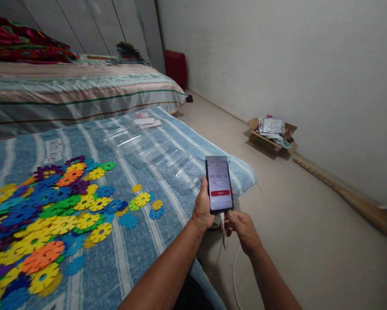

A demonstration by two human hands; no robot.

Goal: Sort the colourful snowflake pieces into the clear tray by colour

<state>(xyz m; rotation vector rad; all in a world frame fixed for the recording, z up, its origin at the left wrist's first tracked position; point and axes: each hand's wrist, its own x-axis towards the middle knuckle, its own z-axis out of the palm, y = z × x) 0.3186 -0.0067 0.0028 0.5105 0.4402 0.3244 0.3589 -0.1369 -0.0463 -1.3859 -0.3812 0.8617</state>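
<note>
My left hand (pixel 203 206) is wrapped round a dark-edged smartphone (pixel 219 185), held upright with its lit screen facing me. A timer and a red button show on the screen. A white charging cable (pixel 222 221) is plugged into the phone's bottom edge and bends in a small loop below it. My right hand (pixel 244 228) is close under the phone's lower right corner, its fingers curled and pinched at the cable; the fingertips are partly hidden. To the left, a heap of colourful plastic snowflake discs (pixel 51 221) covers part of a blue striped cloth (pixel 141 232).
Clear plastic packaging (pixel 167 155) and white paper pieces (pixel 148 122) lie on the cloth's far part. Behind is a bed with a striped cover (pixel 83 90). An open cardboard box (pixel 267 144) and a wooden pole (pixel 335 189) lie on the floor by the wall.
</note>
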